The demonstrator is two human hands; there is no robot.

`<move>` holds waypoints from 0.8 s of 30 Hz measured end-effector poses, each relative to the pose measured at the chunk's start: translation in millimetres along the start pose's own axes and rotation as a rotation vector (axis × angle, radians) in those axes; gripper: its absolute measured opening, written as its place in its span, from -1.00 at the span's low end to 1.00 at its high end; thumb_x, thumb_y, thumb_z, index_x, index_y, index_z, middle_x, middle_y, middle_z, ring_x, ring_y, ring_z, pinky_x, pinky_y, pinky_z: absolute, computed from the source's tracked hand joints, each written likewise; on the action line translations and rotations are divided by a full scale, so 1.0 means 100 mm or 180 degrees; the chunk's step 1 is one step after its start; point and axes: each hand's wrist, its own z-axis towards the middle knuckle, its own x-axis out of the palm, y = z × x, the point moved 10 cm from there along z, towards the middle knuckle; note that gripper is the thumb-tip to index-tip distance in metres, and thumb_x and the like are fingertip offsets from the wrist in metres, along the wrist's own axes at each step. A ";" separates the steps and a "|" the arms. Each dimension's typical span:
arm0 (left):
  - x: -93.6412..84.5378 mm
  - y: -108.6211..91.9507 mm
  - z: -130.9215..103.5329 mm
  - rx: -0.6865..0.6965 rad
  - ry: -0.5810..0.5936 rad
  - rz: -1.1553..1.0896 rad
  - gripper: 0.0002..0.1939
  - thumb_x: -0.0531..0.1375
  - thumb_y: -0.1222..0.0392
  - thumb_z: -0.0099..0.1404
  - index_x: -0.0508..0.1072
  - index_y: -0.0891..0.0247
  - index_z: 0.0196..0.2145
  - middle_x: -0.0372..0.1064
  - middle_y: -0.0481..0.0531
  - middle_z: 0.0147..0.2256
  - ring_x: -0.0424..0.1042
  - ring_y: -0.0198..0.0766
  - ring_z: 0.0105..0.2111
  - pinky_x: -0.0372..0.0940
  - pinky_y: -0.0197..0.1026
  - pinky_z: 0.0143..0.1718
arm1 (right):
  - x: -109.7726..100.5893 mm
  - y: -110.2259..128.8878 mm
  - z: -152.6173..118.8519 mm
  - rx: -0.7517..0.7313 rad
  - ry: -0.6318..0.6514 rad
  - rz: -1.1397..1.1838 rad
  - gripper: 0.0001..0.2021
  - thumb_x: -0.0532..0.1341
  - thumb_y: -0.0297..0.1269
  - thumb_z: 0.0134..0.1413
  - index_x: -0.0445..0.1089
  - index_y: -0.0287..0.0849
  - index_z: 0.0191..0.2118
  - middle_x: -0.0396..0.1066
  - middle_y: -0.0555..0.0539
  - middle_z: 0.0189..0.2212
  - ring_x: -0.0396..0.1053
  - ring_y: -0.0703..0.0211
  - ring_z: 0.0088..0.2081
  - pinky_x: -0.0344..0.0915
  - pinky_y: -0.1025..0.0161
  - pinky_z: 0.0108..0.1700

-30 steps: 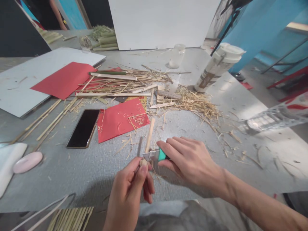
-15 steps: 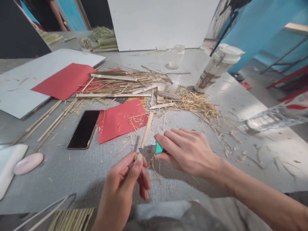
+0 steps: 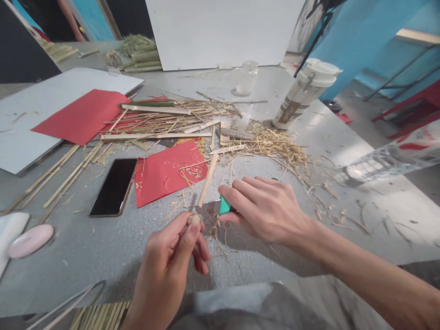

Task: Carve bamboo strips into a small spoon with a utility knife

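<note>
My right hand [image 3: 264, 208] is closed around a green and black utility knife [image 3: 225, 206]. Its blade [image 3: 209, 210] points left and reaches the tip of a small pale piece [image 3: 194, 219], pinched between the thumb and index finger of my left hand [image 3: 175, 256]. What that piece is, I cannot make out. Just beyond the blade lies a flat pale wooden strip [image 3: 209, 178]. Dry fibres [image 3: 217, 231] sit under the knife, between my hands.
A black phone [image 3: 113, 187] and a red paper [image 3: 168, 172] with shavings lie left of centre. Behind are straw and sticks [image 3: 206, 110], a glass jar [image 3: 246, 79], and a white canister [image 3: 305, 91]. A clear bottle [image 3: 385, 162] lies right. A person's arm [image 3: 71, 18] shows back left.
The whole view has shifted slightly, so the table's objects appear further left. Both hands keep their holds, and the blade remains at the pale piece.
</note>
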 end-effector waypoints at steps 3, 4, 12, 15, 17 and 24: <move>0.01 0.01 0.03 -0.0148 -0.0032 -0.0163 -0.60 0.20 -0.16 0.56 0.50 0.20 -0.30 0.43 -0.12 -0.55 0.41 -0.34 -0.61 0.34 -0.32 -0.56 | 0.04 0.05 -0.03 0.0275 0.0046 0.0035 -0.42 -0.09 0.13 0.63 0.50 -0.18 -0.16 0.44 0.00 -0.43 0.27 0.15 -0.44 0.09 0.12 -0.38; 0.02 0.02 0.03 -0.0219 0.0005 -0.0224 -0.61 0.20 -0.15 0.56 0.50 0.20 -0.30 0.42 -0.12 -0.56 0.41 -0.33 -0.61 0.32 -0.32 -0.57 | 0.06 0.07 -0.04 0.0298 0.0091 0.0062 -0.42 -0.08 0.14 0.62 0.50 -0.18 -0.15 0.44 0.00 -0.42 0.28 0.15 -0.43 0.09 0.12 -0.37; 0.15 0.42 -0.26 -0.0770 0.0571 -0.0242 -0.51 0.16 -0.20 0.57 0.48 0.23 -0.37 0.49 -0.03 -0.54 0.47 -0.33 -0.62 0.32 -0.31 -0.53 | -0.30 -1.09 -0.35 0.1623 -0.0140 -0.0468 -0.56 0.02 0.03 0.62 0.50 -0.13 -0.16 0.48 -0.09 -0.42 0.21 0.17 -0.46 -0.10 0.15 -0.43; -0.05 0.47 -0.22 -0.0753 0.0222 -0.0348 -0.57 0.19 -0.18 0.56 0.53 0.24 -0.25 0.50 -0.06 -0.52 0.49 -0.33 -0.59 0.35 -0.32 -0.50 | -0.28 -1.06 -0.40 0.1363 -0.0104 -0.0025 -0.61 0.06 0.00 0.61 0.49 -0.20 -0.02 0.53 -0.10 -0.37 0.38 0.18 -0.41 0.08 0.22 -0.40; -0.09 0.39 -0.15 -0.0591 0.0175 -0.0340 -0.59 0.21 -0.17 0.55 0.53 0.24 -0.24 0.51 -0.07 -0.50 0.50 -0.32 -0.57 0.38 -0.32 -0.48 | -0.15 -0.75 -0.37 0.0977 0.0061 0.0390 -0.57 0.02 0.02 0.63 0.47 -0.23 0.02 0.55 -0.07 -0.35 0.40 0.22 -0.44 0.09 0.23 -0.42; 0.06 0.20 -0.05 -0.0453 0.0207 -0.0230 -0.62 0.19 -0.11 0.56 0.54 0.26 -0.21 0.55 -0.03 -0.50 0.53 -0.27 -0.55 0.41 -0.29 -0.47 | 0.22 0.04 -0.27 0.0581 0.0628 0.1234 -0.46 -0.07 0.10 0.63 0.47 -0.23 -0.01 0.53 -0.05 -0.34 0.43 0.15 -0.39 0.15 0.17 -0.35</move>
